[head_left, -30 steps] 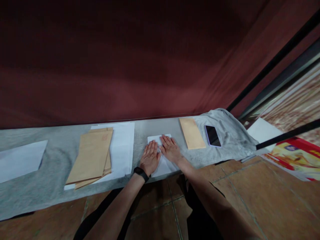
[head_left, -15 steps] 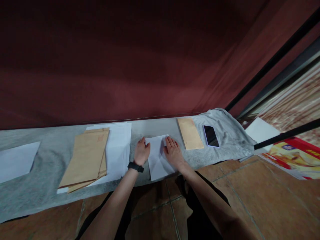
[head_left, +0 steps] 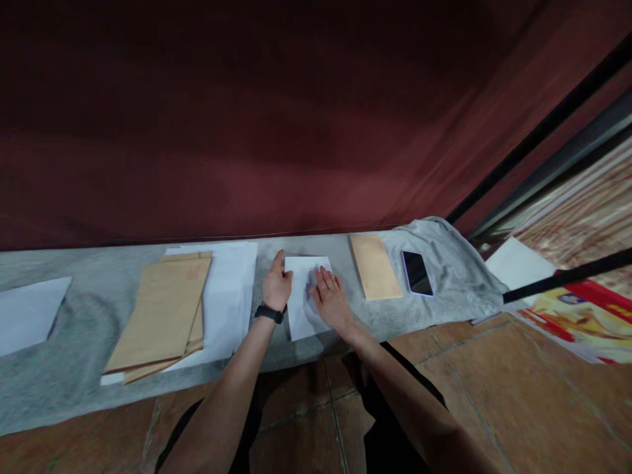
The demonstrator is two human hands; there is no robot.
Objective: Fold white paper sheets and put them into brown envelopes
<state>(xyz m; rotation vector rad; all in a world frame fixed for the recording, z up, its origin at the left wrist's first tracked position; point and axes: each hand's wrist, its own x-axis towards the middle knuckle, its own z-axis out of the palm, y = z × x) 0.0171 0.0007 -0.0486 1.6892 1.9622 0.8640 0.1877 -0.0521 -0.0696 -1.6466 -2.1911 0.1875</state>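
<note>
A white sheet of paper [head_left: 302, 319] lies on the grey cloth between my hands. My right hand [head_left: 330, 297] rests flat on its right half, fingers stretched out and slightly spread. Along the sheet's left edge stands my left hand [head_left: 277, 286], thumb at the paper and index finger pointing away from me; its other fingers are partly hidden. A black band [head_left: 269, 313] circles my left wrist. To the right of the sheet lies a brown envelope [head_left: 376, 266].
Left of my hands, brown envelopes [head_left: 160, 309] overlap a stack of white paper [head_left: 230, 296]. More white paper [head_left: 29, 316] lies at far left. A phone [head_left: 417, 272] sits beyond the single envelope. A dark red wall [head_left: 296, 197] borders the grey cloth [head_left: 83, 329].
The sheet has shifted slightly away from me and now lies flatter. My right hand has moved left, further onto it. My left hand's index finger has straightened along the sheet's edge.
</note>
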